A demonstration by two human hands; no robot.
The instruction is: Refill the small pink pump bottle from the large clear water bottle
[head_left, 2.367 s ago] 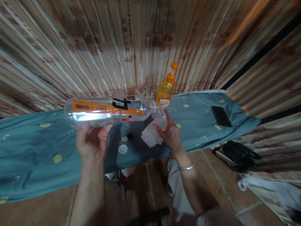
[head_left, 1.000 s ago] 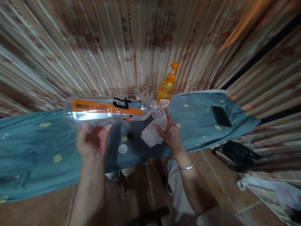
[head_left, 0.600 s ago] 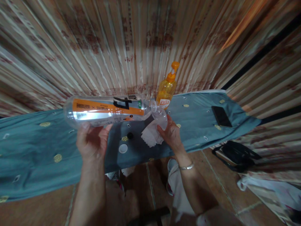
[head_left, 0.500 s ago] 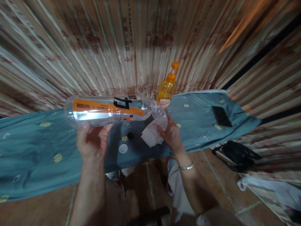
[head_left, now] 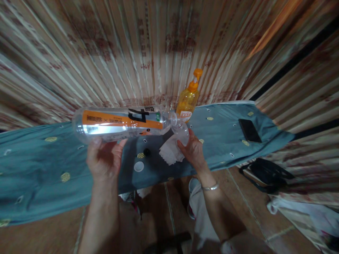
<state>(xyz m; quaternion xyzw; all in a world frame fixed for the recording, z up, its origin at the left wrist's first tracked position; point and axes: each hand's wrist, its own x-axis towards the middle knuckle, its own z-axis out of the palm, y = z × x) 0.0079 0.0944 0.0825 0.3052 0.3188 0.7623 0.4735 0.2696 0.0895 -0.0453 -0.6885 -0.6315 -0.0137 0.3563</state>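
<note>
My left hand [head_left: 104,160] grips a large clear plastic bottle [head_left: 119,123] with an orange label, held on its side with the open neck pointing right. The neck meets the mouth of a small clear cup [head_left: 181,132] that my right hand [head_left: 193,151] holds, together with a crumpled white tissue [head_left: 169,152]. Both hands are over the front part of a table with a blue-grey patterned cloth [head_left: 42,165]. A white bottle cap [head_left: 138,166] and a small black cap [head_left: 146,152] lie on the cloth between my hands.
An orange pump bottle [head_left: 188,98] stands at the back of the table by the curtain. A black phone [head_left: 249,130] lies on the cloth at the right. A black bag [head_left: 267,174] and a white bag [head_left: 304,211] lie on the floor at the right.
</note>
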